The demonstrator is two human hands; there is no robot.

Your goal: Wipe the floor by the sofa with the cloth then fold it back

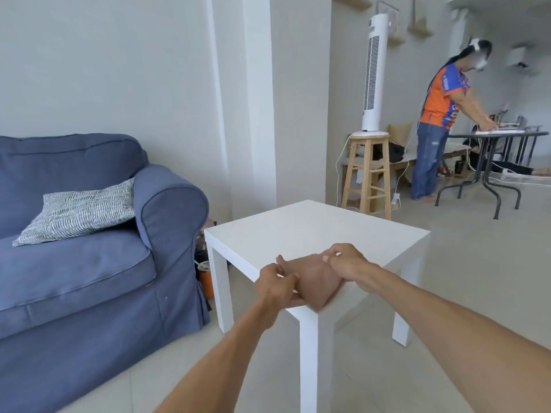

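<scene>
A tan cloth [316, 278] lies bunched on the near corner of a small white table [313, 231], partly hanging over the edge. My left hand [275, 286] pinches its left edge at the table's rim. My right hand [347, 263] rests on the cloth's right side, fingers curled on its top edge. The blue sofa [89, 234] stands to the left, with pale tiled floor [149, 380] in front of it and beside the table.
A patterned cushion [77, 210] lies on the sofa seat. Orange and dark items [205, 278] sit between sofa and table. Behind stand a wooden stool [368, 174] carrying a white tower fan [372, 76], a person [438, 120] and a folding table [501, 138].
</scene>
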